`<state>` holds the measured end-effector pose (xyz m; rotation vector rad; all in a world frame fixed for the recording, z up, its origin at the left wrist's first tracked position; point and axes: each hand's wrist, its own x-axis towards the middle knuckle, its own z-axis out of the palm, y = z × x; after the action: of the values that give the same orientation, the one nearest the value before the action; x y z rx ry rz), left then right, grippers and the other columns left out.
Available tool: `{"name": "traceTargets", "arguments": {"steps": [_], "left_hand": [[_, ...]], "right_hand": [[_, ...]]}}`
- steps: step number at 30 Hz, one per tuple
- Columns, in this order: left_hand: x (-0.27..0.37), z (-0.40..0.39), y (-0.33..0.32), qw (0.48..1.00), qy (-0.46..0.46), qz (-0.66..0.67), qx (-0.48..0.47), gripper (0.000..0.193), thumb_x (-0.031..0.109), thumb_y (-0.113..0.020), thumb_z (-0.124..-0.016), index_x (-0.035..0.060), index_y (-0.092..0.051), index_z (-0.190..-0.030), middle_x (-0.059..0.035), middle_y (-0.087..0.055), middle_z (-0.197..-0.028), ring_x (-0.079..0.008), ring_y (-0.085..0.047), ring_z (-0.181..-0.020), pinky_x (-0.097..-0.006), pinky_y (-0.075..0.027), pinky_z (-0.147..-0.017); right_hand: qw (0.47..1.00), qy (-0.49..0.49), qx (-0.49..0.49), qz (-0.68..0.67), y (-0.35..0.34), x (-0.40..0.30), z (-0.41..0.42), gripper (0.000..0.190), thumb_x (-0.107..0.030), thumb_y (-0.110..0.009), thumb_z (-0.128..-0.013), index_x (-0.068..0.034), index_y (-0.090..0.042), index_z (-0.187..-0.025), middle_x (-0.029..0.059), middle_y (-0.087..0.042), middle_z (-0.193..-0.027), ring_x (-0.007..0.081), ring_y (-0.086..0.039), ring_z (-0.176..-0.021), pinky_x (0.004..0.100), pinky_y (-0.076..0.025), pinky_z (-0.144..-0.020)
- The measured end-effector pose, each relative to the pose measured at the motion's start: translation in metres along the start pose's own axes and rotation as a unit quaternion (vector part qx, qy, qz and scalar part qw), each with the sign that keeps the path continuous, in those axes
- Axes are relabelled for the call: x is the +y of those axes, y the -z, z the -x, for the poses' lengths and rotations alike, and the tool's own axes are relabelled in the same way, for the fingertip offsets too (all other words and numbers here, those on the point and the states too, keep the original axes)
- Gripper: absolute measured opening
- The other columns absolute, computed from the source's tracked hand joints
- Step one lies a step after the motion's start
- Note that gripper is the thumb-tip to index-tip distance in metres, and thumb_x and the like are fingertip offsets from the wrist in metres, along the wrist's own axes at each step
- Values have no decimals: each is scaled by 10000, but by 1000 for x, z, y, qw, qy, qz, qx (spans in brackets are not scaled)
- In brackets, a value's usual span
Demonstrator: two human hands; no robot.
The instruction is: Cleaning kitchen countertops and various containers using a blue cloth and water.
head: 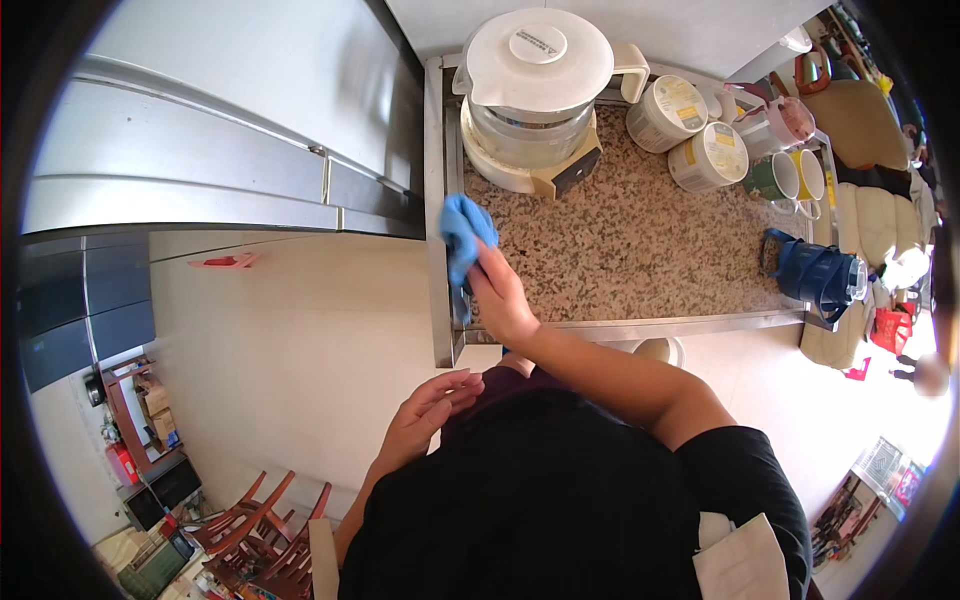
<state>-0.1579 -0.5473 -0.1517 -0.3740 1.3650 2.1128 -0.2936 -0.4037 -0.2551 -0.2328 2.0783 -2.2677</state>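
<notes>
My right hand [504,295] is closed on a blue cloth [463,229] and presses it along the left metal edge [442,315] of a speckled stone countertop [600,255]. Part of the cloth hangs down over that edge. In front of my dark clothes, my left hand [433,409] is held in the air with its fingers apart and nothing in it. Beyond the cloth, at the far left corner of the counter, stands a glass kettle [536,135] with a white lid, on its base.
Two white lidded tubs [666,116], a green mug [770,178], a yellow mug [807,174] and a pink-lidded clear jug [784,124] stand at the far right. A blue strapped bottle [810,271] lies near the right edge. Left is a metal-fronted appliance [225,150]; wooden chairs [262,525] stand lower left.
</notes>
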Motion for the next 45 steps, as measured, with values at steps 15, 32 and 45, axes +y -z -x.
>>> {"name": "traceTargets", "arguments": {"steps": [15,32,45], "left_hand": [[-12,31,9,999,-8,4,53,447,252,-499,-989,-4,-439,-1350,-177,-522,-1329,-291,-479,-1274,-423,-360,-1083],[14,15,34,997,-19,-55,50,434,247,-493,-967,-27,-456,-1301,-191,-540,-1291,-320,-531,-1217,-453,-404,-1047],[37,-31,16,993,-19,-105,-55,420,221,-490,-968,-27,-457,-1305,-195,-533,-1304,-322,-542,-1194,-450,-404,-1032]], "right_hand": [[803,120,-89,577,-51,59,-155,529,-170,-451,-934,16,-325,-1412,279,-296,-1450,436,-237,-1373,464,-230,-1149],[816,289,-224,448,66,17,25,285,-176,-615,-668,-46,-649,-920,158,-546,-1224,340,-481,-1221,453,-400,-1040],[829,154,-109,526,32,21,4,387,-336,-632,-792,-243,-655,-1168,118,-468,-1349,366,-360,-1309,623,-228,-1069]]}}
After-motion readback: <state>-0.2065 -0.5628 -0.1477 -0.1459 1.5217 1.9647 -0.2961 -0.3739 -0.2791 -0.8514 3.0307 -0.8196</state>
